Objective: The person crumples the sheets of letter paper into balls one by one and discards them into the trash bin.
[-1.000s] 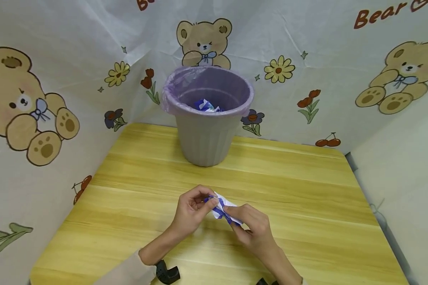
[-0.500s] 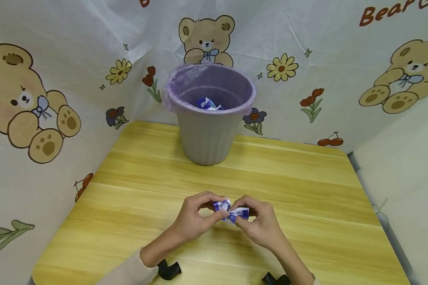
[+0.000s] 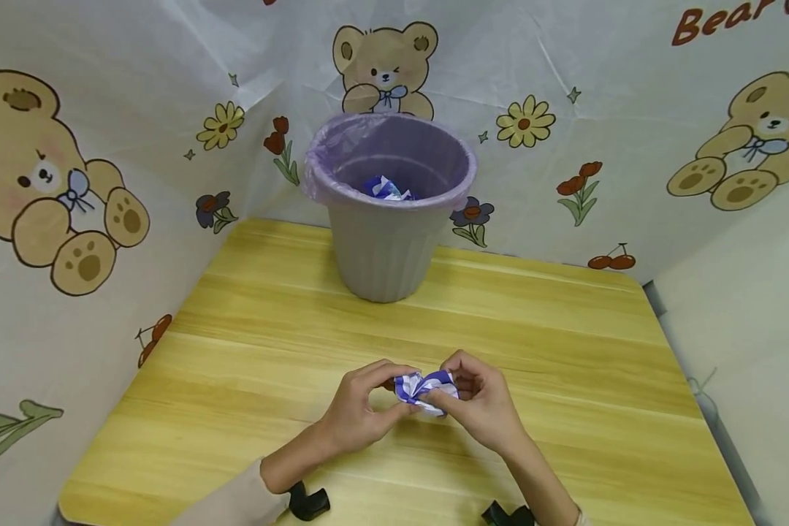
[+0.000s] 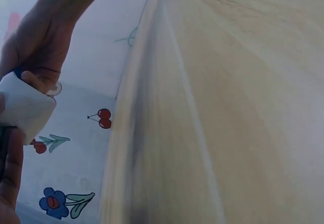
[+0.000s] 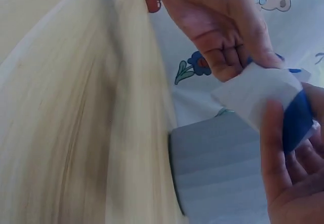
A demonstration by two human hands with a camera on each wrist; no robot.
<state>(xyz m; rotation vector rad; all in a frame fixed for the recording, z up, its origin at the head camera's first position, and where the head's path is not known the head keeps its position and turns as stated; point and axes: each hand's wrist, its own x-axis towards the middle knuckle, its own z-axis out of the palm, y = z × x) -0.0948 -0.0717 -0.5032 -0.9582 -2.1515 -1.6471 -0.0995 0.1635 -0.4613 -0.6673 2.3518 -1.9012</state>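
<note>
A crumpled piece of blue-and-white paper (image 3: pixel 426 386) is held between both hands, low over the front middle of the table. My left hand (image 3: pixel 358 405) pinches its left end between thumb and fingers. On the other side, my right hand (image 3: pixel 489 409) grips the right part, its thumb lying across the folds. In the left wrist view the paper (image 4: pixel 28 107) shows a white face at the left edge. The right wrist view has the paper (image 5: pixel 266 89) bent, white with a blue band, fingers of both hands on it.
A grey trash can (image 3: pixel 384 256) with a lilac bag liner (image 3: pixel 315 172) stands at the table's back. Crumpled blue-and-white pieces (image 3: pixel 388 188) lie inside it. The wooden table (image 3: pixel 250 307) is bordered by bear-print cloth (image 3: pixel 237 44). Black wrist mounts (image 3: pixel 309 504) sit below the wrists.
The paper has gone from a slanted strip to a more bunched, creased bundle. My right hand has risen and shifted slightly right, its grip changed; my left hand has moved slightly right.
</note>
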